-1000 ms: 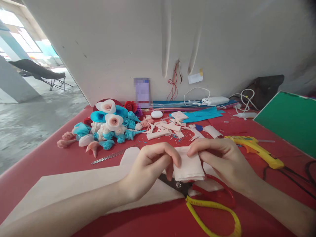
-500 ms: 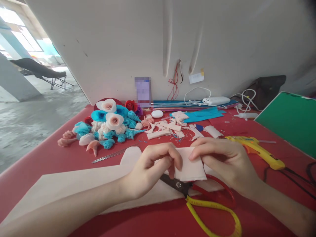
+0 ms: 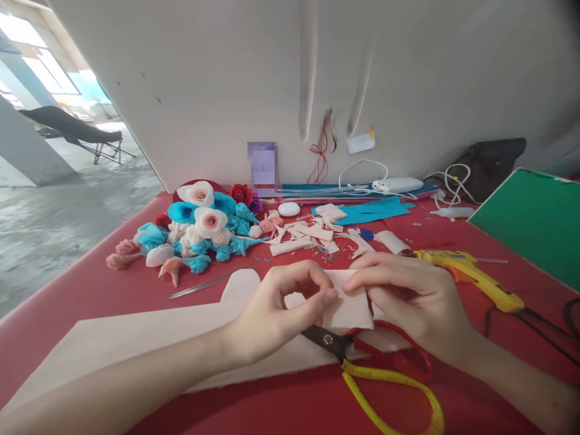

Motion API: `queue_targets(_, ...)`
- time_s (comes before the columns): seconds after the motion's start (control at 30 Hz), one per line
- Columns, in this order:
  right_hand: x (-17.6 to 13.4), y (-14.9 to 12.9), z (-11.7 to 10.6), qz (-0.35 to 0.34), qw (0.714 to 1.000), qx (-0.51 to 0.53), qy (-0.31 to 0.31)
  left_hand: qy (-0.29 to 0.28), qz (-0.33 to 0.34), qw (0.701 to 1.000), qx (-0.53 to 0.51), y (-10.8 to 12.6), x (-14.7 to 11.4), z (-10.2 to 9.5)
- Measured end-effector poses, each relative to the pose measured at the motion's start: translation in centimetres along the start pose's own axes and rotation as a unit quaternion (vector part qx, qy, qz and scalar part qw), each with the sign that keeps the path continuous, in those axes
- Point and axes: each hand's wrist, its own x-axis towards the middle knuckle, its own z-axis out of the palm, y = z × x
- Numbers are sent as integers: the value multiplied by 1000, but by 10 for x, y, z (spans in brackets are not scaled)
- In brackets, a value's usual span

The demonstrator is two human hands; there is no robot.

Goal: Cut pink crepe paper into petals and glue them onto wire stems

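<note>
Over the near part of a red desk (image 3: 235, 417), well in from its left edge, two bare hands share a small, pale, paper-like square (image 3: 353, 311). Handling it well likely calls for light, even fingertip pressure, edges lined up and the face uncreased; one hand should steady the square while the other adjusts it. Black-bladed scissors (image 3: 334, 343) lie just below, so keeping the square clear of their handles seems wise.

The left hand (image 3: 276, 311) bends thumb and forefinger into a rounded ring; its grip is nearly closed, the tips pinching the square's left edge. The right hand (image 3: 414, 296) lays its forefinger across the upper right of the face, the thumb tip tucked out of sight behind; this grip also looks closed on the square. Both forearms slant inward from the near side, palms turned towards each other.
</note>
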Motion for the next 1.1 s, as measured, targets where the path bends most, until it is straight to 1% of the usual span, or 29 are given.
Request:
queue_targets(0.07, -2, 1, 0, 37, 999, 29, -17, 5, -20, 1000, -13, 0, 2, 1)
queue_targets(0.17, -3, 1, 2, 123, 988, 89, -28, 18, -27, 999, -14, 0, 4, 2)
queue_targets(0.27, -1, 0, 5, 215, 967, 133, -10, 34, -19, 999, 16, 0, 5, 2)
queue_targets(0.33, 1, -2, 5, 247, 958, 146, 2, 36, -18, 998, 46, 0, 5, 2)
queue_targets(0.43, 4, -3, 0, 253, 955, 157, 1, 47, -22, 997, 64, 1, 5, -1)
queue_targets(0.5, 5, -2, -5, 253, 950, 177, -34, 52, -39, 997, 42, 3, 7, -4)
queue_targets(0.53, 6, -1, -6, 259, 944, 196, -62, 41, -56, 997, 33, 4, 8, -5)
queue_targets(0.57, 6, 1, -8, 268, 934, 219, -90, 19, -78, 996, 30, 6, 9, -6)
queue_targets(0.63, 5, 3, -9, 281, 917, 249, -134, -53, -125, 990, 43, 10, 10, -7)
queue_targets(0.7, 4, 4, -8, 274, 916, 245, -160, -117, -159, 978, 71, 12, 11, -8)
queue_targets(0.73, 4, 5, -8, 267, 919, 235, -167, -138, -167, 973, 85, 13, 11, -9)
queue_targets(0.8, 3, 6, -7, 253, 924, 224, -178, -161, -169, 966, 108, 12, 12, -10)
queue_targets(0.9, 3, 10, -6, 240, 927, 222, -182, -175, -171, 963, 113, 10, 12, -10)
queue_targets(0.97, 2, 13, -5, 234, 927, 232, -178, -174, -168, 964, 107, 8, 12, -11)
queue_targets(1.1, 2, 12, -5, 245, 906, 299, -172, -136, -136, 975, 109, 7, 13, -12)
